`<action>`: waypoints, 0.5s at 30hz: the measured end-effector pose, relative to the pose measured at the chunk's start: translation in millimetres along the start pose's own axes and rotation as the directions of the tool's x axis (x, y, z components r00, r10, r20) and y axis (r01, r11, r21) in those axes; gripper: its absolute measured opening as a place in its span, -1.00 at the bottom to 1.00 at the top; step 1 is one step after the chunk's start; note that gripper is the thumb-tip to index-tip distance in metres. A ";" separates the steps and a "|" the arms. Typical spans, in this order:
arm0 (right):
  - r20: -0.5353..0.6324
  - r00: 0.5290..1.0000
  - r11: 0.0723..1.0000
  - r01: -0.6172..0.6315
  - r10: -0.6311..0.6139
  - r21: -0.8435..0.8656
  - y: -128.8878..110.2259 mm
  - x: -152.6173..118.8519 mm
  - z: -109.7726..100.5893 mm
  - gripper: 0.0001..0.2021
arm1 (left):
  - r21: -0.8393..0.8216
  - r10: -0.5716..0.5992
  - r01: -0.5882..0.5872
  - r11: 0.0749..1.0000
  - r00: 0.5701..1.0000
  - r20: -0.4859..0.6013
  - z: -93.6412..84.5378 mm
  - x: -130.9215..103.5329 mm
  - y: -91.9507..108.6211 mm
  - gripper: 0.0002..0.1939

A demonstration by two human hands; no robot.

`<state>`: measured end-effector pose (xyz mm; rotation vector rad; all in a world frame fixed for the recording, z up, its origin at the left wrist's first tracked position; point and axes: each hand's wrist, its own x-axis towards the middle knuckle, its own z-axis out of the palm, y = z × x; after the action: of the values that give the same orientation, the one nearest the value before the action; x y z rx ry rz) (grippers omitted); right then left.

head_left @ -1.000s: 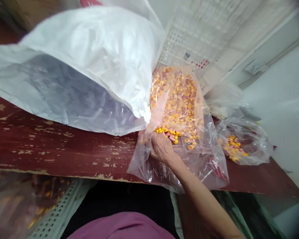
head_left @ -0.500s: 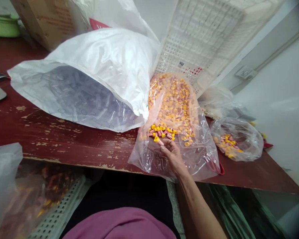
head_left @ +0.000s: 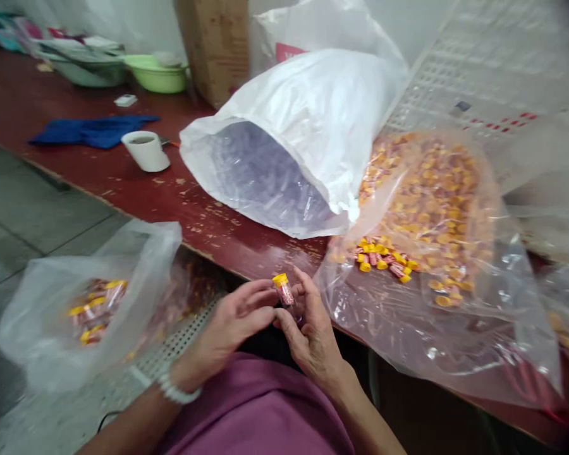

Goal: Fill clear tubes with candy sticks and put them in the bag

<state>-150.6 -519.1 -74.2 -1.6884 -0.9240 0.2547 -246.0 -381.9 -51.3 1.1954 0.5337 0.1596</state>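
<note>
In front of my lap, a small clear tube with a yellow cap and red-and-white contents (head_left: 284,291) stands tilted between my hands. My right hand (head_left: 310,328) has its thumb and fingers closed around the tube's lower part, with the forefinger stretched out. My left hand (head_left: 239,319) is beside the cap, thumb and fingers apart; its fingertips are close to the tube, and contact is unclear. On the table, a large clear bag (head_left: 360,303) holds many similar yellow-capped tubes (head_left: 384,256), some at its mouth. Left of it lies an open white sack (head_left: 313,107) of clear pieces, blurred now.
Below left, a plastic bag (head_left: 42,316) of capped tubes hangs over a perforated crate (head_left: 175,344). On the worn red table (head_left: 208,234) are a white cup (head_left: 146,153), blue cloth (head_left: 95,131), green basin (head_left: 156,76) and cardboard box (head_left: 222,50). A white crate (head_left: 427,95) leans behind.
My right hand has moved left from the clear bag's mouth to above my lap with a capped tube. My left hand has come into view. The camera has turned left.
</note>
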 end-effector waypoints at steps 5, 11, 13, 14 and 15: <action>0.147 0.986 0.949 0.119 -0.079 -0.291 4.2 3.8 4.3 -0.28 | -0.244 0.045 -0.023 0.969 0.995 0.086 28.7 15.6 -18.1 -0.80; 0.223 0.958 0.832 0.269 -0.179 -0.486 5.8 22.4 -1.3 -0.21 | -0.268 -0.035 0.084 0.960 0.982 0.184 6.1 16.1 -14.9 -0.85; 0.237 0.945 0.847 0.309 -0.224 -0.432 7.8 27.6 0.8 -0.30 | -0.258 -0.057 0.112 0.960 0.976 0.212 2.1 17.4 -14.1 -0.83; 0.231 0.944 0.861 0.314 -0.237 -0.401 8.6 29.4 2.3 -0.33 | -0.252 -0.075 0.132 0.959 0.972 0.223 1.0 18.2 -14.0 -0.85; 0.219 0.945 0.875 0.311 -0.243 -0.372 9.1 30.7 4.0 -0.36 | -0.249 -0.099 0.158 0.955 0.967 0.236 0.0 19.0 -14.0 -0.86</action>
<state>-128.4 -495.6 -74.8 -1.8960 -1.4063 0.0062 -231.8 -379.6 -70.0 0.8981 0.3792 -0.0150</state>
